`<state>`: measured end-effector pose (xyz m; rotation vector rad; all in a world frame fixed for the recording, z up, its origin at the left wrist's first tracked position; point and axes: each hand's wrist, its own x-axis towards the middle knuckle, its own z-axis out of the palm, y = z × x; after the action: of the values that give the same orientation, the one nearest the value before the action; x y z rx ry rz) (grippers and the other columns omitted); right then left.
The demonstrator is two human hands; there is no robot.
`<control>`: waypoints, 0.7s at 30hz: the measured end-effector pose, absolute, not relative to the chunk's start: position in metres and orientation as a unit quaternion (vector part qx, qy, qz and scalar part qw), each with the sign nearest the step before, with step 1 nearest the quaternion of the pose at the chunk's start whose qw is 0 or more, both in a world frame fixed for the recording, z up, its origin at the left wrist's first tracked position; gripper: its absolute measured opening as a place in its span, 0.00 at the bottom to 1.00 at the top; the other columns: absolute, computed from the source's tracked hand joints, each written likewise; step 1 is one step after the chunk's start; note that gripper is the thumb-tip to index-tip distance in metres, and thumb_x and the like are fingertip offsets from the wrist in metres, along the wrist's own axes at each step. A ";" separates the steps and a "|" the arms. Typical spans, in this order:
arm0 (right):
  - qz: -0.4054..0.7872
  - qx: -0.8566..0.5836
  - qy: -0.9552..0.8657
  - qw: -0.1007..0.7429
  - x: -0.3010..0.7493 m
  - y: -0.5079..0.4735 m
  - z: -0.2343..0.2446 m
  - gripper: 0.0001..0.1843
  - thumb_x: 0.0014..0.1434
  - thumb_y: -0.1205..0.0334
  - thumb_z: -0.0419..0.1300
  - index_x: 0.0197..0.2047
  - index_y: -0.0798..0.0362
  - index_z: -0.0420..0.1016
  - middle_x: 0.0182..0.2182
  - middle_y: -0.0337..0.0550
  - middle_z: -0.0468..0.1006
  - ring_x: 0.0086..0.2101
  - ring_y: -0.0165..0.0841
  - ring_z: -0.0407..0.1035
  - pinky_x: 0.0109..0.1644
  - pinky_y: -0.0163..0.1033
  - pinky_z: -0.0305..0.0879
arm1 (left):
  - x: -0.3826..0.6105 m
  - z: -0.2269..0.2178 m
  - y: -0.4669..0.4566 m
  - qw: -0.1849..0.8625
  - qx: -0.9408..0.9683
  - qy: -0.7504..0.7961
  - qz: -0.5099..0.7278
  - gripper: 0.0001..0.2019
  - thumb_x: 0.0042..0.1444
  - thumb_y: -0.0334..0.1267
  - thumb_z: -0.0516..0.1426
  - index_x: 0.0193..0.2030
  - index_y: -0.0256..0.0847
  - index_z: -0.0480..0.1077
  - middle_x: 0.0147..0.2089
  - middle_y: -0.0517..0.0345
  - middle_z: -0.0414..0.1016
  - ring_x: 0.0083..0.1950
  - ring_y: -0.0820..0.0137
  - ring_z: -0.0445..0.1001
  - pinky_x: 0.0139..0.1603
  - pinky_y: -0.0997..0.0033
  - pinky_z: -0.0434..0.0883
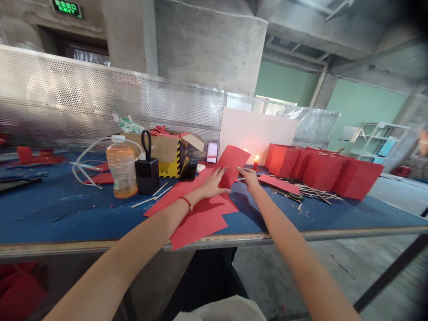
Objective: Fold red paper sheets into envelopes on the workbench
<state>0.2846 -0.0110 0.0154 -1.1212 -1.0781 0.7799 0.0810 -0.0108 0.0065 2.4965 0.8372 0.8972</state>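
Red sheet (pixel 236 160): lying on the blue counter (pixel 67 209) between the two hands, far end lifting up toward the white board (pixel 257 131).
Left hand (pixel 214 183): resting palm down on the near part of the red sheet, grip spread apart, fingers stretching flat and clamping nothing.
Right hand (pixel 249 176): touching the right edge of the red sheet with its fingertips; not showing clearly whether the grip is pinching the paper or only touching it.
Left wrist: wearing a red bracelet (pixel 187 203).
Loose red sheets (pixel 200 220): lying under the left forearm, overhanging the near edge of the counter.
Bottle (pixel 122 171): standing upright well to the left of the hands, holding orange liquid under a white cap; label being too blurred to read.
Black box (pixel 147 176): standing just beside the bottle, carrying a black loop (pixel 146 141) on top, with a white cable (pixel 87 162) reaching it.
Cardboard box (pixel 167 151): sitting behind the black box with flaps open, showing yellow-and-black stripes on its side and red pieces over its rim.
Candle (pixel 256 161): burning just beyond the right hand.
Red folded papers (pixel 327 171): standing in a row on the right of the counter.
Sticks (pixel 310 192): lying scattered in front of that row.
Sign (pixel 67 8): glowing green at top left, reading "EXIT" below characters too small to make out.
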 end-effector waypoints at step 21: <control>0.260 -0.401 -0.586 0.654 0.255 -0.023 0.021 0.21 0.40 0.43 0.68 0.22 0.51 0.69 0.19 0.36 0.68 0.23 0.28 0.61 0.28 0.36 0.62 | 0.093 0.005 -0.011 0.315 0.820 0.172 0.446 0.49 0.48 0.43 0.66 0.73 0.48 0.44 0.74 0.46 0.48 0.73 0.56 0.52 0.69 0.55 0.56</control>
<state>0.2554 -0.0227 0.0208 -0.9086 -1.3293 0.5906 0.0931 -0.0114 0.0045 2.1600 0.4538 1.1760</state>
